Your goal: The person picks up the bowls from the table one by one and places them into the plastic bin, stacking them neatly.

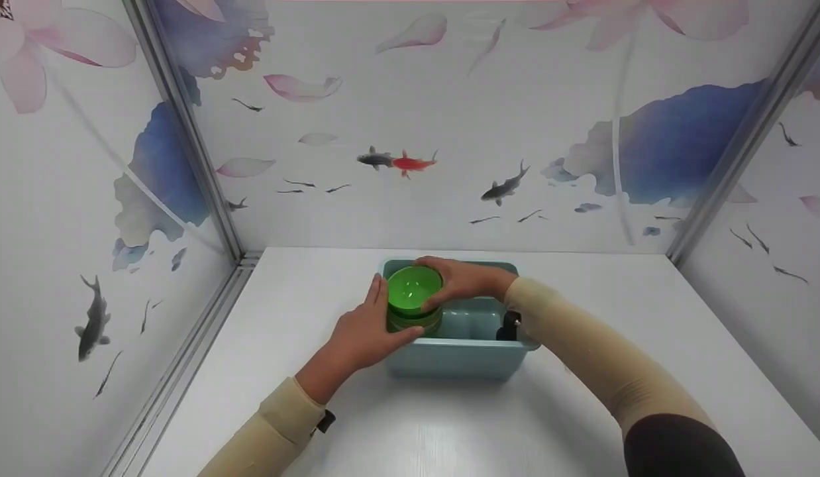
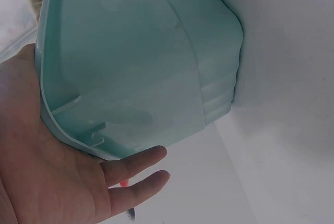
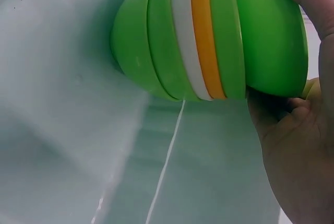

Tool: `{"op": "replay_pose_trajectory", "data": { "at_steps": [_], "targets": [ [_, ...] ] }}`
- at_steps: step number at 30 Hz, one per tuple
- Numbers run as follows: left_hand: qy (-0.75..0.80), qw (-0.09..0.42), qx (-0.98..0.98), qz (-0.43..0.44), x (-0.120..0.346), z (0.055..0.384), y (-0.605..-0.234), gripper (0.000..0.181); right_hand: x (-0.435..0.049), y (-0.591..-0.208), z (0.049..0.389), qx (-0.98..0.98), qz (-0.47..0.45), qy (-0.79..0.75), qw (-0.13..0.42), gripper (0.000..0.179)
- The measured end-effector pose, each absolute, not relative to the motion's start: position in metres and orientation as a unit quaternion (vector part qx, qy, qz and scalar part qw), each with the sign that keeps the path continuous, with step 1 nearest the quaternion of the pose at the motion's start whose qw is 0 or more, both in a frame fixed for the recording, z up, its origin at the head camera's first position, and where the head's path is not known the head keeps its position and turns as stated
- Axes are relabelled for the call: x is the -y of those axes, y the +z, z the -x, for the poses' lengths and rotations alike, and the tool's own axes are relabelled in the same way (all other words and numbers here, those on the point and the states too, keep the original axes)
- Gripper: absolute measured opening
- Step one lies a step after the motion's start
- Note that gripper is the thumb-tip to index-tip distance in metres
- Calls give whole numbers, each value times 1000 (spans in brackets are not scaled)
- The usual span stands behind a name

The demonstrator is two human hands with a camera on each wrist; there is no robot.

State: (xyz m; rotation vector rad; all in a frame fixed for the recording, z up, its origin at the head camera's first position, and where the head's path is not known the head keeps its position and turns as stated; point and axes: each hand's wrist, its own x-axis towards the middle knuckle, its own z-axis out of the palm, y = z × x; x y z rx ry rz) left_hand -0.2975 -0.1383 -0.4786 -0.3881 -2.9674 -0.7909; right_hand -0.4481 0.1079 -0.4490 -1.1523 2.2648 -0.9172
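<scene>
A bright green bowl [image 1: 413, 289] tops a stack of nested bowls at the left end of a pale teal plastic basin [image 1: 456, 362]. My right hand [image 1: 466, 279] grips this top bowl by its rim, thumb on the near side and fingers on the far side. In the right wrist view the stack below shows several green bowls [image 3: 164, 36], a white bowl [image 3: 189, 36] and an orange bowl [image 3: 205, 36]. My left hand [image 1: 367, 331] rests at the basin's front left corner, thumb over the front rim. Its fingers [image 2: 140, 190] stretch straight past the basin's outer wall.
The basin stands on a white table [image 1: 304, 291] near the back wall. White panels [image 1: 410, 218] printed with fish, petals and lotus leaves enclose the table at the back and both sides, joined by metal corner posts [image 1: 185, 132].
</scene>
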Motion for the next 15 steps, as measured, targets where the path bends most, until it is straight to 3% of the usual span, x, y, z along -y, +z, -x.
{"op": "replay_pose_trajectory", "data": {
  "at_steps": [15],
  "targets": [
    [-255,27,958,125,138,297,-478,124,-105,-455,446,-837,401,-288,237,103]
  ]
}}
